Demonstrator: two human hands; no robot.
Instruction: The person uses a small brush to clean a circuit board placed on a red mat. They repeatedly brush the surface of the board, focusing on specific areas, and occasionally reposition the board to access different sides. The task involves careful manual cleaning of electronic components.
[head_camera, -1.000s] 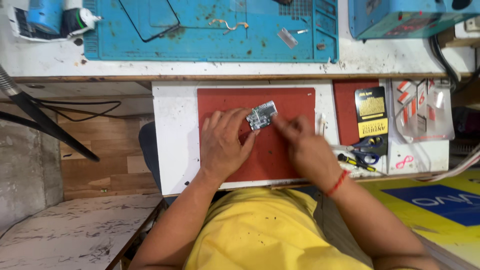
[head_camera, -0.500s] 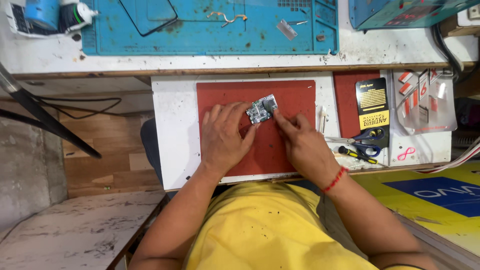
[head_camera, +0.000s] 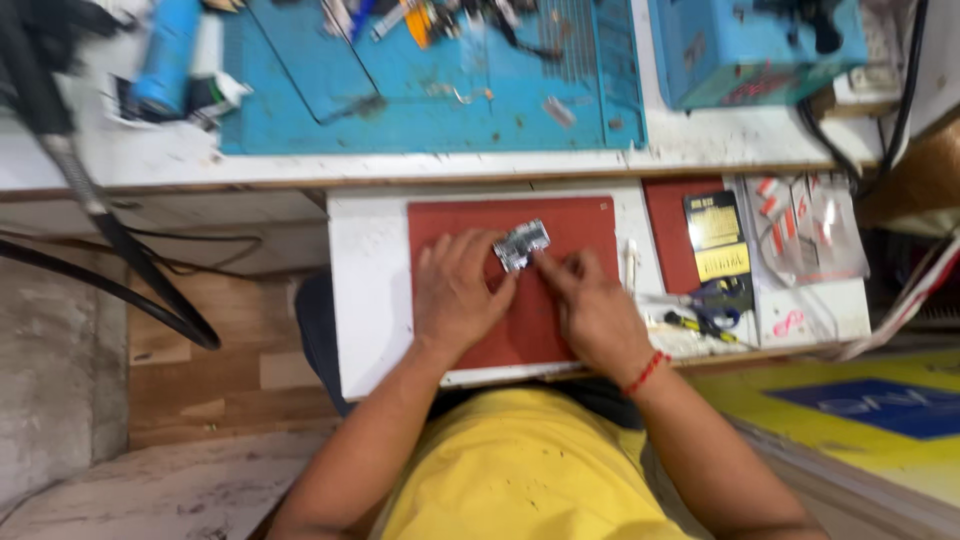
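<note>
Head view, centre of frame: I see a small silvery rectangular circuit board (head_camera: 522, 244) lying on a flat red rectangular work mat (head_camera: 580, 225), near the mat's upper middle. I judge it sits there so both hands can steady it against a soft, non-slip surface.

Left hand (head_camera: 457, 295): fingers are spread and only gently curled, palm down on the mat, with the fingertips touching the board's left and lower edge. It looks like a bracing hold rather than a clamp; I cannot tell whether any finger pinches it outright.

Right hand (head_camera: 590, 305): loosely curled, forefinger and thumb stretched toward the board's right lower corner and touching it. If a tool sits between those fingers, it is too small for me to make out. A red thread bracelet (head_camera: 645, 372) circles that wrist.

Right of centre: a black and yellow flat packet (head_camera: 719, 235) rests on a second, darker red mat (head_camera: 668, 230), with a yellow-handled screwdriver (head_camera: 698, 326) and blue-handled scissors (head_camera: 722, 298) just below, within the right hand's easy reach, as I read it.

Upper part of frame: a large blue bench mat (head_camera: 420, 95) strewn with small tools, and a blue box-shaped unit (head_camera: 755, 50) at upper right.

Left edge: a black hose (head_camera: 120, 250) curves down past the bench.
</note>
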